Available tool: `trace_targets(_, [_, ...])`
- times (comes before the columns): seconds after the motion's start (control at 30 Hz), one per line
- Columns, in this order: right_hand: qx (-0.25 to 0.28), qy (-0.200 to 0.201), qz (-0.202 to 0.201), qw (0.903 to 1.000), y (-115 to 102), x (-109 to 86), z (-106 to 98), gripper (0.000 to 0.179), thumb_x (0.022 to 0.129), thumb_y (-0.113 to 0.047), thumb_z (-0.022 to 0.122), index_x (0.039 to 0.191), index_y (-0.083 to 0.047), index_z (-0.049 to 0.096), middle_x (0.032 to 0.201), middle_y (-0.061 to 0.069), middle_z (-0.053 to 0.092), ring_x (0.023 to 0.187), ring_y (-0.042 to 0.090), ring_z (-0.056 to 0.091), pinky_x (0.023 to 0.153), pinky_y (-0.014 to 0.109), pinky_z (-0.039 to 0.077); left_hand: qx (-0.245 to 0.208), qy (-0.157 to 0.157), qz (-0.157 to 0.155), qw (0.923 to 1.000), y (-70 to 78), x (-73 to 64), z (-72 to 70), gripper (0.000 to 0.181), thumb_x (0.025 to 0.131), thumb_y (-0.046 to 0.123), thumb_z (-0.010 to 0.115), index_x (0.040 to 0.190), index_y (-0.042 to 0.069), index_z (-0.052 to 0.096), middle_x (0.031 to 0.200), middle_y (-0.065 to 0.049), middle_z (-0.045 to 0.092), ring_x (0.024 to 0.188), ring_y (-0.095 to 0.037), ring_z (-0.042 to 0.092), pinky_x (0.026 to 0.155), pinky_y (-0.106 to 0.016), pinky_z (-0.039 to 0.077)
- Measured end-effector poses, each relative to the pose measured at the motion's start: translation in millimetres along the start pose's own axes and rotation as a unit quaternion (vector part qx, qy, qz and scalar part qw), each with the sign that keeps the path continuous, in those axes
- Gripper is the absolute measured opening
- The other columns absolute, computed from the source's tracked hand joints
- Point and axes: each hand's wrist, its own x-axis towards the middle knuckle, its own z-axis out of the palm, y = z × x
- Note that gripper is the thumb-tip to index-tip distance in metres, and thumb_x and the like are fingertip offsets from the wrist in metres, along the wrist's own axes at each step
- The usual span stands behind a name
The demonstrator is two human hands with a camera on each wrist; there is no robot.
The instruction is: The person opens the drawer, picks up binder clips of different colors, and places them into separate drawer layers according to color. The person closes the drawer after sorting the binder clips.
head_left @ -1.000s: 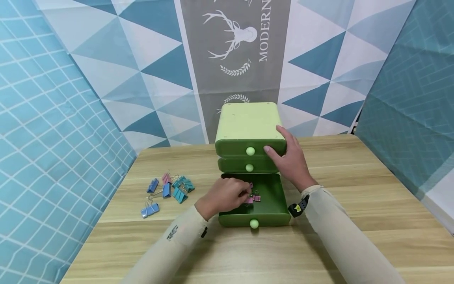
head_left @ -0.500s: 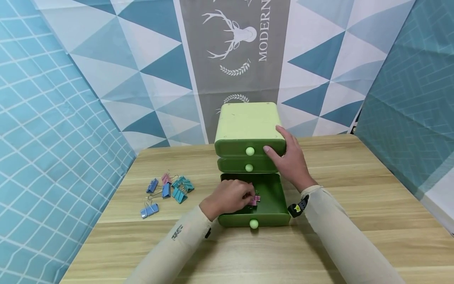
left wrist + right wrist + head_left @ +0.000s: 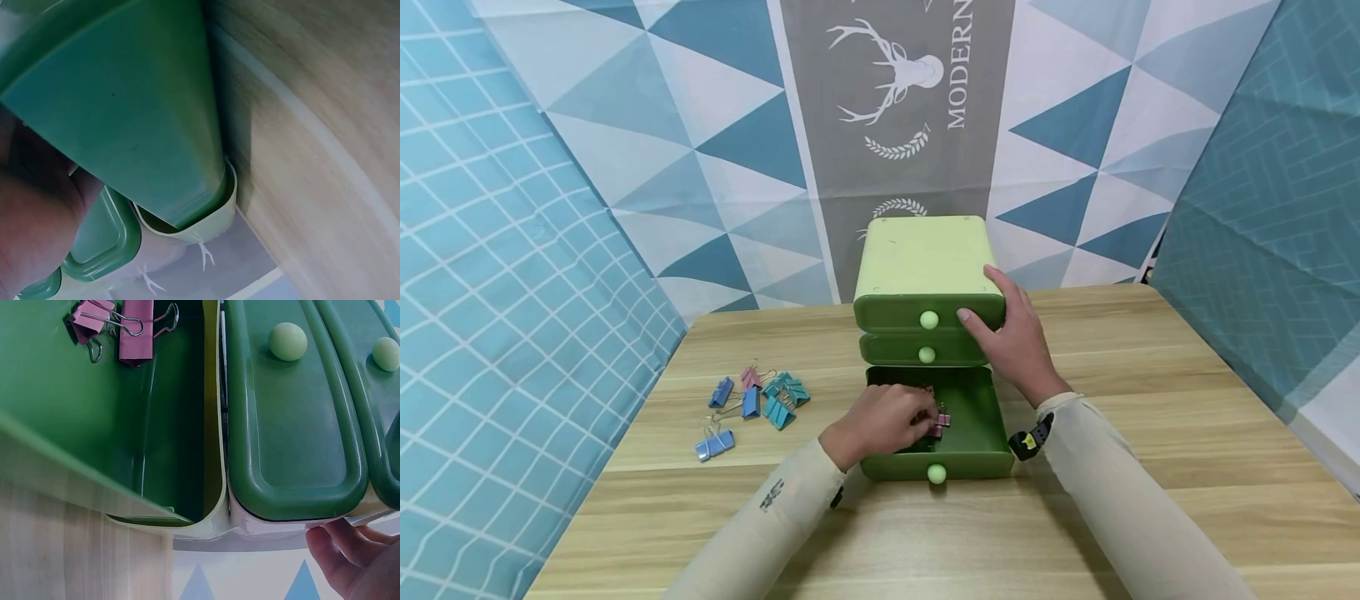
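A small desktop drawer organizer point(image 3: 928, 254) has a pale yellow-green body and dark green drawers with round knobs. Its bottom drawer point(image 3: 977, 404) is pulled out. Inside lie pink binder clips point(image 3: 136, 331), with wire handles visible in the right wrist view. My left hand point(image 3: 887, 419) reaches into this drawer over the clips, fingers bent down; its fingertips are hidden, so whether it pinches a clip is unclear. My right hand point(image 3: 1018, 337) holds the organizer's upper right corner, thumb on the top drawer front point(image 3: 891, 312) and fingers along the side.
On the wooden table point(image 3: 1150, 400), left of the organizer, lies a loose group of binder clips: blue ones point(image 3: 715, 444), teal ones point(image 3: 779, 412) and a pink one point(image 3: 750, 377). A patterned cloth point(image 3: 1060, 125) hangs behind the table.
My left hand has shifted slightly right inside the drawer, and a pink binder clip near its fingers has moved a little toward the drawer front. My right hand stays in place.
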Motion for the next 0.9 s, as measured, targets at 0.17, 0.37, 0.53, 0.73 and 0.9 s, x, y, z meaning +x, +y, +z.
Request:
trace_targets(0.17, [0.0, 0.001, -0.001, 1.0, 0, 0.1, 0, 0.074, 0.093, -0.054, 0.065, 0.156, -0.041, 0.029, 0.158, 0.007, 0.032, 0.136, 0.035, 0.041, 0.099, 0.065, 0.04, 0.002, 0.004, -0.002, 1.0, -1.4, -3.7, -1.8, 0.012, 0.098, 0.025, 0.064, 0.099, 0.025, 0.077, 0.094, 0.014, 0.068, 0.062, 0.001, 0.05, 0.05, -0.02, 0.039])
trace_targets(0.37, [0.0, 0.0, 0.001, 1.0, 0, 0.3, 1, 0.074, 0.093, -0.055, 0.065, 0.156, -0.042, 0.029, 0.157, 0.007, 0.032, 0.134, 0.035, 0.042, 0.098, 0.065, 0.04, -0.005, 0.024, 0.003, 0.9997, -4.2, -10.5, -7.7, 0.013, 0.098, 0.022, 0.065, 0.1, 0.021, 0.077, 0.099, 0.01, 0.072, 0.066, 0.0, 0.055, 0.05, -0.02, 0.041])
trace_targets(0.53, [-0.004, 0.001, 0.004, 1.0, 0, 0.3, 1, 0.074, 0.093, -0.055, 0.064, 0.156, -0.042, 0.029, 0.158, 0.007, 0.032, 0.135, 0.036, 0.041, 0.098, 0.065, 0.04, 0.001, 0.061, 0.005, 0.9981, -8.9, -19.4, -12.1, 0.012, 0.097, 0.022, 0.066, 0.101, 0.018, 0.077, 0.098, 0.007, 0.072, 0.076, -0.008, 0.065, 0.058, -0.025, 0.05])
trace_targets(0.73, [-0.006, 0.003, 0.001, 1.0, 0, 0.4, 2, 0.074, 0.093, -0.054, 0.064, 0.156, -0.041, 0.029, 0.157, 0.007, 0.032, 0.135, 0.036, 0.041, 0.098, 0.065, 0.04, 0.009, 0.102, 0.0, 0.9947, -15.5, -29.5, -16.0, 0.013, 0.097, 0.021, 0.067, 0.105, 0.018, 0.076, 0.098, 0.007, 0.071, 0.071, -0.006, 0.062, 0.055, -0.024, 0.047])
trace_targets(0.9, [-0.007, 0.001, 0.003, 1.0, 0, 0.1, 1, 0.074, 0.093, -0.054, 0.064, 0.156, -0.041, 0.028, 0.158, 0.007, 0.031, 0.137, 0.036, 0.04, 0.099, 0.066, 0.039, -0.005, 0.136, -0.024, 0.9904, -19.8, -38.9, -18.1, 0.009, 0.096, 0.02, 0.068, 0.1, 0.018, 0.075, 0.093, 0.007, 0.069, 0.072, -0.007, 0.062, 0.056, -0.023, 0.047])
